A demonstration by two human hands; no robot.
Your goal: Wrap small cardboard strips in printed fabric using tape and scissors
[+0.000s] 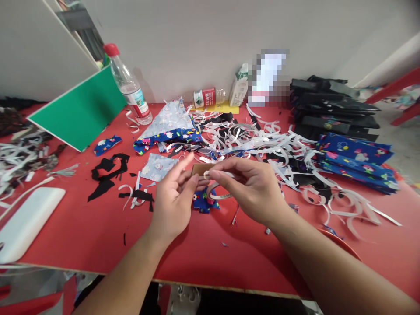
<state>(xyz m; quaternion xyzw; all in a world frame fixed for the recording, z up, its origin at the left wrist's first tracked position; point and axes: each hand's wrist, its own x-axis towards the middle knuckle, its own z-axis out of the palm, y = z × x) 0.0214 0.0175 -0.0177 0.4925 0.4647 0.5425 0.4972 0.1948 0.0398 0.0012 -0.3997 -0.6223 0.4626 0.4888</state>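
Left hand (175, 197): thumb and fingers at the left edge of the brown card (201, 169), index finger stretched out; whether it grips the card cannot be told. Right hand (254, 186): thumb and index finger closed on a pale strip (219, 196), which curls down in a loop (faint print along it). Strip and card: between the two hands, above the table (131, 258), which is red. Blue cloth (205, 205): just below the hands, partly covered by the strip.

Beyond the hands: a tangled pile (239, 135) of white strips, mixed with black pieces. Left of it: printed fabric (169, 116), pale and dark blue faces showing. Nearer the left hand: black scraps (106, 170). Right of the pile: a black stack (331, 105), with a blue stack (357, 162) in front (figured pattern).

Against the wall: one upright bottle (131, 92) with a red cap; one bottle on its side (205, 97); a carton (239, 85), standing just beside a bright panel (267, 78) (pixelated, details hidden). Left: a green board (78, 113), propped at a slant. Near left edge: a white case (31, 223) (rounded corners), lying flat.
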